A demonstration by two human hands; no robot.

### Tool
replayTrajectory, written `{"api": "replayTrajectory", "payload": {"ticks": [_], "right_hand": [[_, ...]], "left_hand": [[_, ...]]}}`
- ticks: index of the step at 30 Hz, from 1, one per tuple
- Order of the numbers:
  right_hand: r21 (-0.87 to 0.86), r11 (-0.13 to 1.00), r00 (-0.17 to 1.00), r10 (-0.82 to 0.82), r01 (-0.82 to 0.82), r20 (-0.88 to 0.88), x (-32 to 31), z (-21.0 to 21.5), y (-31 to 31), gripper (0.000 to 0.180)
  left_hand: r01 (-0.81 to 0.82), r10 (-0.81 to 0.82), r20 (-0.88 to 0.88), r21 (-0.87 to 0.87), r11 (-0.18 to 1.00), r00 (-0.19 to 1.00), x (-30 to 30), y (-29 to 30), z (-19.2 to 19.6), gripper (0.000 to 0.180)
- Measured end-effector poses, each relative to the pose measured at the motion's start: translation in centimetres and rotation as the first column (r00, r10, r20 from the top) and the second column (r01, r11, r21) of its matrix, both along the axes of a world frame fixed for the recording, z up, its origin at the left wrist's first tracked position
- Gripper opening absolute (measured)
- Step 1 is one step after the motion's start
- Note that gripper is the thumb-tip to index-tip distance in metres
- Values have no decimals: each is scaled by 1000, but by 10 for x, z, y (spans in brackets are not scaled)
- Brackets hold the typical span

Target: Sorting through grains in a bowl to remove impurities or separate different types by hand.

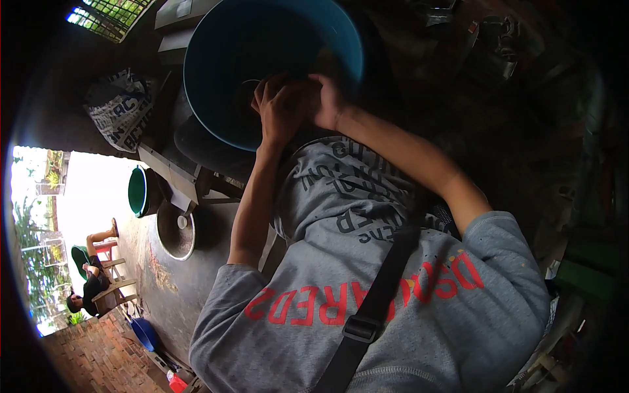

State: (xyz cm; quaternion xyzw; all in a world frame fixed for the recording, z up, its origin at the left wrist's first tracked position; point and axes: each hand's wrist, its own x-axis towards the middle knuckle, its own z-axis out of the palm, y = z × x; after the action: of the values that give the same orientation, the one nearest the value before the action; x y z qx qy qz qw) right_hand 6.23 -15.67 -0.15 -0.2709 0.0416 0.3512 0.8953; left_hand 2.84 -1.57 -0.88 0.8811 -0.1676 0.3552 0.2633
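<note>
A large blue tub (354,39) stands in front of my body, its inside mostly in deep shade. Over its near side my left hand (280,108) and my right hand (326,103) meet close together. The left fingers are bent and the right hand is curled beside them, thumb raised. Both seem closed around something small and dark, which the fingers and shadow hide. Beside the left fingers a thin pale curved edge shows inside the tub; I cannot tell what it belongs to.
Left of the tub lies a printed white sack (121,111). A green bucket (137,191) and a round metal basin (175,230) stand on the concrete floor. Farther left, a person (98,278) sits on a wooden chair near a blue basin (143,334). Dim clutter fills the right side.
</note>
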Motion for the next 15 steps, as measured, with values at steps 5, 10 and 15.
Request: {"api": "replayTrajectory", "payload": {"ticks": [5,10,15], "right_hand": [[-4,999,999,-36,36,-32,-3,3,3,61],[94,995,997,-17,24,-78,9,-14,2,59],[34,998,995,-46,49,-83,4,-4,2,64]], "left_hand": [[-14,14,15,-38,999,1000,0,2,-2,22],[39,-27,77,-158,987,997,0,5,2,20],[28,-23,37,-152,988,999,-2,4,3,16]]}}
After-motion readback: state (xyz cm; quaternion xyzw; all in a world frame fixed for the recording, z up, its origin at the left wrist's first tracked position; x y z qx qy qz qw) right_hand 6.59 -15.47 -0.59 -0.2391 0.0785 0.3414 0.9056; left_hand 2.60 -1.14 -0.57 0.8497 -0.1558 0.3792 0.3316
